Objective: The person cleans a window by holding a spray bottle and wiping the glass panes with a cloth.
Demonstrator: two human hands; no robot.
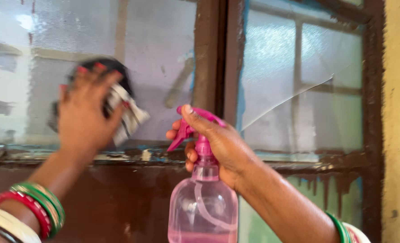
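In front of a window [272,81] with a dark brown frame, the right hand [220,144] holds a spray bottle [203,198] by its neck. The bottle is clear pink plastic with a round body, and it stands almost upright. A little pink liquid is in it, only a low layer at the very bottom of the picture, and the rest of the body looks empty. A thin tube curves down inside it. The pink spray head [195,126] is on top, with the nozzle pointing to the left, toward the glass. The fingers are closed around the neck, just under the head, and the thumb lies over the top of the head. The trigger sticks out to the left below the index finger.

The left hand [85,110] is higher and to the left, well apart from the bottle. It presses a crumpled cloth [128,112], black and white, against the left window pane [159,54], with the fingers clenched on it. The hand is blurred. Colourful bangles [38,209] are on the left wrist. The right pane has a long crack [290,96].
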